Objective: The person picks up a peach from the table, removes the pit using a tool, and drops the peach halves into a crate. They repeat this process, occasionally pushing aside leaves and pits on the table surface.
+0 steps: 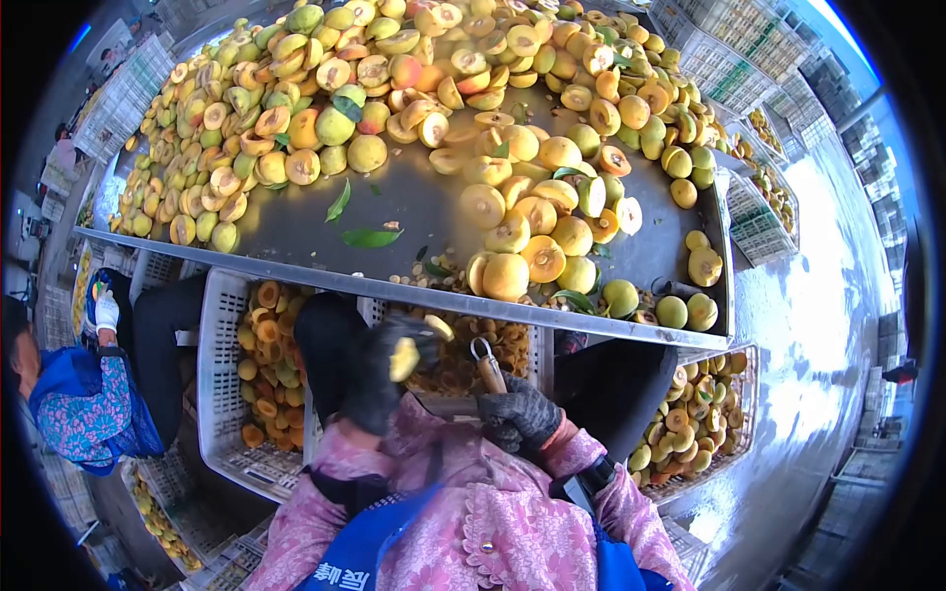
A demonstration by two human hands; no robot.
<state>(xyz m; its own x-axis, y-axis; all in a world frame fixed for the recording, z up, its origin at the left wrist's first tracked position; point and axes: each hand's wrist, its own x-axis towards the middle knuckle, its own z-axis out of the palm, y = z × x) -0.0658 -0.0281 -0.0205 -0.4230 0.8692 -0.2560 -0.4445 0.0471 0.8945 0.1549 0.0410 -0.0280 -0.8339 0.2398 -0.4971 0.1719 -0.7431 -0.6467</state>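
Note:
My left hand [379, 369], in a dark glove, is smeared by motion above the crates between my knees. A blurred yellow peach half [403, 361] is in its grip, and another yellow piece [439, 327] shows by the fingertips. My right hand [522, 412], in a grey knit glove, is closed round the wooden handle of a pitting tool [487, 364], its metal loop pointing up. Ahead, a metal table [394, 212] bears a heap of whole and halved yellow peaches [365, 74]. Below the table edge lies a crate of small brownish pieces [498, 340], partly hidden by my left hand.
A white crate [222, 394] of orange peach halves stands left of my legs, another crate [751, 394] of yellow-green ones at right. Green leaves [371, 237] lie on the table. A co-worker [89, 394] sits at far left. Stacked crates [729, 49] and wet floor [788, 325] lie beyond.

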